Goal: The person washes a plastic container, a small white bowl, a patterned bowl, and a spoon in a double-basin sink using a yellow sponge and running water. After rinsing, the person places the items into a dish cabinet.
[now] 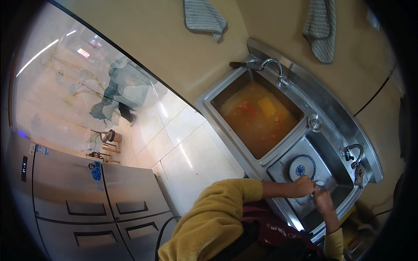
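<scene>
My left hand [303, 187] and my right hand [323, 200] meet over the smaller basin [339, 176] of a stainless steel sink. Both are closed around a small white object [319, 184], too covered and blurred to name. Just beyond my left hand, a white plate [302, 166] with a blue rim and blue centre motif lies on the basin's bottom. The larger basin [225, 127] beside it holds murky orange-brown water [251, 130]. A flat yellow piece [267, 107] and red bits [246, 109] show in that water.
Curved taps [273, 63] [359, 156] rise from the sink's back ledge, with a round metal item [314, 122] between. A wooden-handled cleaver [246, 64] rests at the corner. Striped cloths [205, 18] [320, 32] hang above. Left are a steel refrigerator [72, 182] and a person's leg [125, 111] behind glass.
</scene>
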`<state>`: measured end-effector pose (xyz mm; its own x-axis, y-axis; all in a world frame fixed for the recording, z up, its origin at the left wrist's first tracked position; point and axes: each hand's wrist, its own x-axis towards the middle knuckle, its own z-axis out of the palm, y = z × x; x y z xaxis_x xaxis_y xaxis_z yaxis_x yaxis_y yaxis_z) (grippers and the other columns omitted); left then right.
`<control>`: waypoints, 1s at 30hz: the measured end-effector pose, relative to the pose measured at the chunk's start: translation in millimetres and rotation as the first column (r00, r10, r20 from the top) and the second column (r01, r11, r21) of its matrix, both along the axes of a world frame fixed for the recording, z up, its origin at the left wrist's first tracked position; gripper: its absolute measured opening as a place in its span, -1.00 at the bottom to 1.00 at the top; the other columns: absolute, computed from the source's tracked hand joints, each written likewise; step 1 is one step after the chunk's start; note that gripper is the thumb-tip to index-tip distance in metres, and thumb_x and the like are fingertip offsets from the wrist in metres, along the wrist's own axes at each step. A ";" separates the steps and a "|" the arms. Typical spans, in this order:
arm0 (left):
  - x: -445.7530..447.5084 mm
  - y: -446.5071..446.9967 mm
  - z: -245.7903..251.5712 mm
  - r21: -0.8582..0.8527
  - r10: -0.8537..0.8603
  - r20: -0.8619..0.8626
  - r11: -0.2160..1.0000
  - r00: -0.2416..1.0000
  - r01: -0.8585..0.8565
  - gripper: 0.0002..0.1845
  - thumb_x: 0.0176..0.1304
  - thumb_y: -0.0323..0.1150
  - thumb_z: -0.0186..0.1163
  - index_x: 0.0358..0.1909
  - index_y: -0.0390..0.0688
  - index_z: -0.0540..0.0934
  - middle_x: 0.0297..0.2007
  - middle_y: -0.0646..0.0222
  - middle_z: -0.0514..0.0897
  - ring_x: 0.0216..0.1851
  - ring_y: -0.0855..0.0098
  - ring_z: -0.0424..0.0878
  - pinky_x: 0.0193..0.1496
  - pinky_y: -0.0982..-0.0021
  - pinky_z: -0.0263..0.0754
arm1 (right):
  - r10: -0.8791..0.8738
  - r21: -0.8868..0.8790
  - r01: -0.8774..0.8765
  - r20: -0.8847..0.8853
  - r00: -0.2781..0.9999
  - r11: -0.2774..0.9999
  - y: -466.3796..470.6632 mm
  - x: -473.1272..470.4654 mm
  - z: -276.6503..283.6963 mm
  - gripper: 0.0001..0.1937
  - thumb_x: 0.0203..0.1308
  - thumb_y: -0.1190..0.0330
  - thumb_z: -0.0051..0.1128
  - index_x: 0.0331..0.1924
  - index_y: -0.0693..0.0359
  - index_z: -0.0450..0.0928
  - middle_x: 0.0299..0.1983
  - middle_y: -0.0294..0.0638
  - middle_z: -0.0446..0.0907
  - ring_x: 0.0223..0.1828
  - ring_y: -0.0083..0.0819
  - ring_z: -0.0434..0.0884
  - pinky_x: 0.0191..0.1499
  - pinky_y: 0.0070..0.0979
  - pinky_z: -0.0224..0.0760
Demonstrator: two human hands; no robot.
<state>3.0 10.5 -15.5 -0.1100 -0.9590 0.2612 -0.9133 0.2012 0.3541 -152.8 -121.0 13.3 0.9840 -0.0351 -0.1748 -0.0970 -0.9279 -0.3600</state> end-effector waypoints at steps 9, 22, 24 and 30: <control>8.3 5.5 11.9 0.108 -0.033 0.107 0.994 0.994 0.022 -0.88 -0.14 -0.43 0.24 -0.48 -0.19 0.64 -0.53 0.26 0.67 -0.53 0.33 0.64 -0.49 0.32 0.51 | -0.132 0.191 0.150 -0.101 0.986 0.970 4.8 24.6 -2.8 -0.35 -0.11 0.60 0.02 0.23 0.28 0.27 -0.32 0.13 0.60 -0.30 0.09 0.59 -0.06 -0.13 0.42; -2.9 -13.0 35.0 0.295 0.336 -0.572 0.935 0.749 -0.194 -0.70 0.32 -0.25 0.02 -0.47 -0.24 0.56 -0.57 0.16 0.58 -0.49 0.20 0.58 -0.39 0.13 0.38 | -0.842 0.983 0.006 -0.159 0.515 -0.182 -29.4 26.2 -11.4 -0.26 -0.16 0.54 0.03 0.28 0.35 0.18 -0.09 -0.11 0.53 -0.09 -0.40 0.57 0.01 -0.45 0.48; -17.8 -17.0 25.8 0.265 0.330 -0.726 0.944 0.603 -0.197 -0.68 0.33 -0.24 0.01 -0.46 -0.26 0.56 -0.56 0.14 0.58 -0.48 0.21 0.58 -0.35 0.17 0.38 | -0.840 0.838 -0.325 -0.254 0.479 -0.438 -13.8 37.0 -17.0 -0.21 -0.22 0.55 0.10 0.29 0.35 0.16 0.07 -0.09 0.44 -0.08 -0.40 0.55 0.09 -0.50 0.45; -34.8 -7.0 7.6 0.304 0.354 -0.879 0.932 0.318 -0.197 -0.65 0.38 -0.27 -0.03 -0.48 -0.29 0.54 -0.53 0.19 0.60 -0.48 0.31 0.57 -0.30 0.33 0.40 | -0.928 0.971 0.111 -0.237 0.287 -0.214 -8.5 45.0 4.9 -0.29 -0.11 0.65 -0.08 0.30 0.37 0.17 -0.08 -0.02 0.55 -0.22 -0.36 0.60 -0.03 -0.48 0.50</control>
<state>-31.7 3.5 -7.9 0.3962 -0.9128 -0.0989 -0.0020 -0.1086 0.9941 -107.8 -129.5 18.2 0.4449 -0.8524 -0.2747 0.2114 0.3980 -0.8927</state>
